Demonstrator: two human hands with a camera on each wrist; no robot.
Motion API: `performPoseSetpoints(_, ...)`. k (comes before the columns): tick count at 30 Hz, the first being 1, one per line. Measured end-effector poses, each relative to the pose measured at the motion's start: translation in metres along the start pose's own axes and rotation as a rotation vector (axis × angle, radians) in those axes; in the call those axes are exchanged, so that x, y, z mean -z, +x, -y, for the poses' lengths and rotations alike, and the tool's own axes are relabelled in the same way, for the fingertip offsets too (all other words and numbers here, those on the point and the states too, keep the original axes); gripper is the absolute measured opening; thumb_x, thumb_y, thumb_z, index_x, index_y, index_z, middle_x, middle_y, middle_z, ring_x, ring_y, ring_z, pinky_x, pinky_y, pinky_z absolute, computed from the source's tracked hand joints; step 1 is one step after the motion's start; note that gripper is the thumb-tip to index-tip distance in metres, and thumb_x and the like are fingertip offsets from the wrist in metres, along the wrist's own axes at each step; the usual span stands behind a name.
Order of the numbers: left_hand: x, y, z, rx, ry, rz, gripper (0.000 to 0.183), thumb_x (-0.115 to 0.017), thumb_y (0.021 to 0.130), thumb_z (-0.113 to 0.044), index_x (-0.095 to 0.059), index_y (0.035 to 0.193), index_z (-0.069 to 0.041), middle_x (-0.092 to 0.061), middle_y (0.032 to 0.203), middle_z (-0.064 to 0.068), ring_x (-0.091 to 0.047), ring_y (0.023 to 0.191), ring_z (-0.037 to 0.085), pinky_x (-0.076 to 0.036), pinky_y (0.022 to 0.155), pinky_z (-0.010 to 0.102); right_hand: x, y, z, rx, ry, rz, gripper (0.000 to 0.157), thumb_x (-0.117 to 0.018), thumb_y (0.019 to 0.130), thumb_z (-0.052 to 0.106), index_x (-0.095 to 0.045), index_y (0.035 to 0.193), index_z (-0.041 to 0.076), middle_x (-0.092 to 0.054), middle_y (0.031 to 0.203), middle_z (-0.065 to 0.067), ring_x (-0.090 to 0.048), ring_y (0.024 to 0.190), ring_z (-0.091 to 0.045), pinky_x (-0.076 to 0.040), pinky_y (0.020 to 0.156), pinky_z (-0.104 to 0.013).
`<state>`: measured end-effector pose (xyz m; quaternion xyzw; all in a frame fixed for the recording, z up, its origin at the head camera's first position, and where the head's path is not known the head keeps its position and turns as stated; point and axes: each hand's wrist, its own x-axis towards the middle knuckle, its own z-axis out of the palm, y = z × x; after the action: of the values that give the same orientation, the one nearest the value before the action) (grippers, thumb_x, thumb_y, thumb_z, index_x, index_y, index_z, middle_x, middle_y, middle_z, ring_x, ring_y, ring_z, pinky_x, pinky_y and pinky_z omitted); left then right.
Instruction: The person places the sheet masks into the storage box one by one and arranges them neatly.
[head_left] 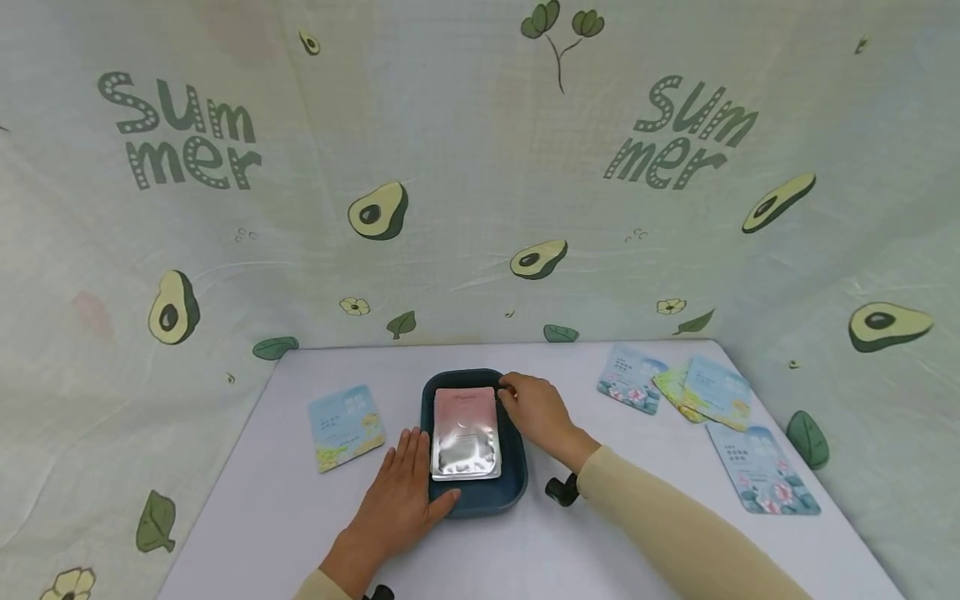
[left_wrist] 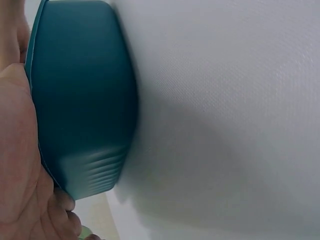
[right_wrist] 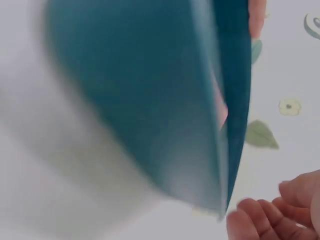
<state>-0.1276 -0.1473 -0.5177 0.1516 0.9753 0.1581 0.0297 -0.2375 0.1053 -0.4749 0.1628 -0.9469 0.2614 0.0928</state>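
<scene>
A dark teal plastic tray (head_left: 480,502) stands on the white table, and a pink and silver foil sachet (head_left: 466,433) lies in it. My left hand (head_left: 397,496) rests along the tray's left rim, its fingers straight and the thumb reaching over the near left corner. At the far right corner is my right hand (head_left: 542,412), fingers loosely bent beside the rim. In the right wrist view, the right hand's fingertips (right_wrist: 245,225) curl just off the end of the tray (right_wrist: 135,95), with nothing seen between them. The left wrist view has the left palm (left_wrist: 20,150) against the rim.
One light blue printed sachet (head_left: 347,427) lies left of the tray. Over on the right are a blue floral sachet (head_left: 630,379), a green sachet (head_left: 671,383) partly under a blue one (head_left: 717,392), and another floral sachet (head_left: 763,471). A patterned cloth (head_left: 465,125) hangs behind the table.
</scene>
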Motion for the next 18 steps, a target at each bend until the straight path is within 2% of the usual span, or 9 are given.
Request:
performPoseSetpoints(3,-0.002,0.000,0.001,0.002,-0.008,-0.004,0.101,-0.051,0.103,-0.069,-0.021,0.165,0.005,-0.020,0.174,0.025,-0.012,0.163,0.040,-0.022,0.129,0.060,0.004,-0.007,-0.020,0.046,-0.096,-0.021,0.026,-0.067,0.103,0.016,-0.074,0.124,0.003,-0.078,0.114,-0.013,-0.075,0.097,-0.025,-0.062,0.086,-0.044)
performPoseSetpoints(5,-0.003,0.000,0.001,-0.001,-0.009,-0.006,0.101,-0.050,0.103,-0.069,-0.021,0.166,0.005,-0.019,0.174,0.024,-0.012,0.163,0.040,-0.022,0.129,0.060,0.008,-0.013,-0.040,0.057,-0.164,-0.019,0.030,-0.068,0.103,0.016,-0.072,0.129,0.001,-0.076,0.124,-0.017,-0.074,0.112,-0.031,-0.060,0.097,-0.047)
performPoseSetpoints(8,-0.005,0.001,0.002,-0.006,-0.008,-0.010,0.101,-0.050,0.103,-0.069,-0.020,0.166,0.005,-0.020,0.174,0.024,-0.013,0.163,0.040,-0.023,0.128,0.060,0.015,-0.022,-0.075,0.045,-0.239,-0.003,0.039,-0.069,0.102,0.016,-0.066,0.136,-0.003,-0.070,0.133,-0.023,-0.068,0.123,-0.040,-0.055,0.105,-0.053)
performPoseSetpoints(13,-0.006,0.001,0.002,-0.004,-0.010,-0.005,0.102,-0.050,0.102,-0.069,-0.019,0.166,0.004,-0.019,0.174,0.024,-0.013,0.163,0.040,-0.023,0.128,0.060,0.036,-0.047,-0.130,-0.060,-0.301,0.024,0.056,-0.069,0.103,0.020,-0.051,0.146,-0.011,-0.058,0.145,-0.033,-0.056,0.135,-0.050,-0.045,0.113,-0.062)
performPoseSetpoints(18,-0.006,0.001,0.002,0.004,-0.003,0.011,0.103,-0.049,0.102,-0.071,-0.018,0.167,0.004,-0.018,0.174,0.023,-0.012,0.164,0.040,-0.022,0.129,0.060,0.062,-0.087,-0.173,-0.197,-0.347,0.060,0.067,-0.066,0.104,0.023,-0.039,0.151,-0.018,-0.044,0.151,-0.041,-0.043,0.141,-0.058,-0.034,0.119,-0.066)
